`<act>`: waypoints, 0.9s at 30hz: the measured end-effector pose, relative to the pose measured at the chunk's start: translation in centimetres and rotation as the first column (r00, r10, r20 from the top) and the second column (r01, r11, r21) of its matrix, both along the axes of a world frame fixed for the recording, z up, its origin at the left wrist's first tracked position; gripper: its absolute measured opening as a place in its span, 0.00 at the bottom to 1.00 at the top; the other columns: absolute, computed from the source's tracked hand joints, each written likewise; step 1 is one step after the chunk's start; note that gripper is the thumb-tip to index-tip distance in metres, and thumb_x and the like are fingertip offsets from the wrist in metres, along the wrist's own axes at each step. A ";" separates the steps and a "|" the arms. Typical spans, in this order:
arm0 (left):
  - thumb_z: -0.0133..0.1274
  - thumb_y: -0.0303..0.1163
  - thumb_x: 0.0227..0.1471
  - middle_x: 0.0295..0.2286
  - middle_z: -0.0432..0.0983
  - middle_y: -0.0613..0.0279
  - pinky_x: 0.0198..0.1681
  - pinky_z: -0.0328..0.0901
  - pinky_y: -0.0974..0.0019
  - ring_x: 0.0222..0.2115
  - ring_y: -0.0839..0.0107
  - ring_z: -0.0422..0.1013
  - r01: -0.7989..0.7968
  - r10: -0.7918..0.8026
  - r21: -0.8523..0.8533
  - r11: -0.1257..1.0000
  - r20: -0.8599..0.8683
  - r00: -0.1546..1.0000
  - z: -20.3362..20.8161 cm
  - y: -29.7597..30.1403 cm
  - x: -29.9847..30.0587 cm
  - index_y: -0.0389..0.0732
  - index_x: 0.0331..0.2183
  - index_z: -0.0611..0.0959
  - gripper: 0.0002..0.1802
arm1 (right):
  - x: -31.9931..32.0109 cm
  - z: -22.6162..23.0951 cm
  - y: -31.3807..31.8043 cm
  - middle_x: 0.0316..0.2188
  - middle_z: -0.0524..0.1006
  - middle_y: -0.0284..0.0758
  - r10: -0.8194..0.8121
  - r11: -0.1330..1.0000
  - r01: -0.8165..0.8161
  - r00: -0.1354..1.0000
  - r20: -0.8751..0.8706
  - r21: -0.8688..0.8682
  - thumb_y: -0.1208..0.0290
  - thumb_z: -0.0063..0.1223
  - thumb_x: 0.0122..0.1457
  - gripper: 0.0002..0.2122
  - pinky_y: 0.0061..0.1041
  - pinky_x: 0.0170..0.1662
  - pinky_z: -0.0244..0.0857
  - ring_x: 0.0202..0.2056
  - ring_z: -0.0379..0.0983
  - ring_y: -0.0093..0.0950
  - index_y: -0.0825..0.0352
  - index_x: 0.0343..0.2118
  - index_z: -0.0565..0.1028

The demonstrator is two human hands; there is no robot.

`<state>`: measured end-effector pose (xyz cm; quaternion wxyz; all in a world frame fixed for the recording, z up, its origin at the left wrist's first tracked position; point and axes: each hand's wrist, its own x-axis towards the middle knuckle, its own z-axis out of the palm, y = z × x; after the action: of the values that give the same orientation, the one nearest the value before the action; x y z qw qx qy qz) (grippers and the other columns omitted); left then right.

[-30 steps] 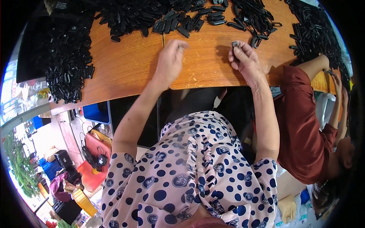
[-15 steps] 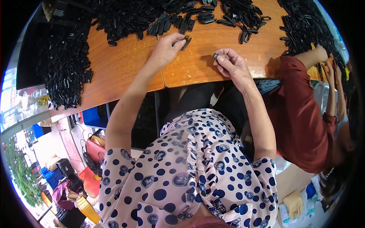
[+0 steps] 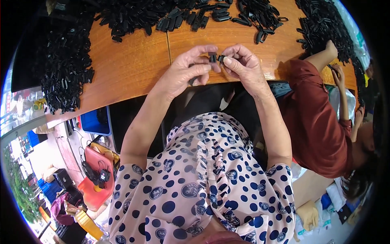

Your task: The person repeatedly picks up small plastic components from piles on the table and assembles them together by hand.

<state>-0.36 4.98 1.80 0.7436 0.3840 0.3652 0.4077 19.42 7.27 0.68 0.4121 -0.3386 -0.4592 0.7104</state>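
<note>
Close together over the table's near edge, both my hands hold small black plastic pieces. My left hand (image 3: 185, 73) pinches a short black plastic piece (image 3: 212, 57) between its fingers. Lower in that palm, a second dark piece (image 3: 192, 80) shows in part. Thumb and fingers of my right hand (image 3: 248, 71) grip another small black plastic piece (image 3: 220, 59), its end turned toward the left hand's piece. The two pieces nearly meet; I cannot tell whether they touch. Their exact kind is too small to make out.
Heaps of elongated black plastic parts (image 3: 134, 16) lie along the far side of the wooden table (image 3: 126, 67), with more heaps at left (image 3: 67, 69) and right (image 3: 325, 28). A co-worker in a red-brown sleeve (image 3: 315, 114) works at right. A red stool (image 3: 95, 183) stands at lower left.
My left hand has come back from near the far heap with a black piece and moved right, toward my right hand. My right hand has shifted slightly left. The co-worker's arms have moved.
</note>
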 end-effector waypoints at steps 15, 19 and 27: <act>0.59 0.24 0.44 0.31 0.72 0.59 0.34 0.66 0.70 0.30 0.67 0.71 0.076 0.433 0.699 0.711 -0.521 0.736 -0.5 -0.9 1.3 0.37 0.38 0.79 0.15 | 0.7 -0.1 -0.5 0.23 0.72 0.30 0.075 0.989 -0.101 0.972 -0.224 -0.106 0.74 0.54 0.56 0.06 0.10 0.20 0.51 0.20 0.62 0.14 0.67 0.35 0.71; 0.58 0.29 0.45 0.33 0.73 0.59 0.37 0.66 0.69 0.36 0.66 0.71 0.106 0.427 0.696 0.710 -0.546 0.721 -0.3 -1.3 1.1 0.38 0.38 0.80 0.15 | 0.6 -0.2 -0.7 0.23 0.72 0.30 0.098 0.986 -0.125 0.969 -0.226 -0.109 0.74 0.54 0.56 0.06 0.10 0.19 0.51 0.20 0.62 0.14 0.67 0.35 0.71; 0.57 0.27 0.46 0.31 0.74 0.59 0.34 0.68 0.69 0.32 0.65 0.73 0.175 0.479 0.740 0.650 -0.577 0.662 -0.1 -1.8 0.7 0.38 0.37 0.79 0.13 | 0.2 -0.3 -1.0 0.23 0.74 0.32 0.096 0.956 -0.173 0.948 -0.302 -0.238 0.74 0.55 0.55 0.05 0.10 0.18 0.49 0.18 0.61 0.14 0.66 0.34 0.72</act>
<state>0.30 3.18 1.68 0.2655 0.7455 0.4650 0.3969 19.64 6.23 0.38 0.3764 -0.2509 -0.3188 0.8329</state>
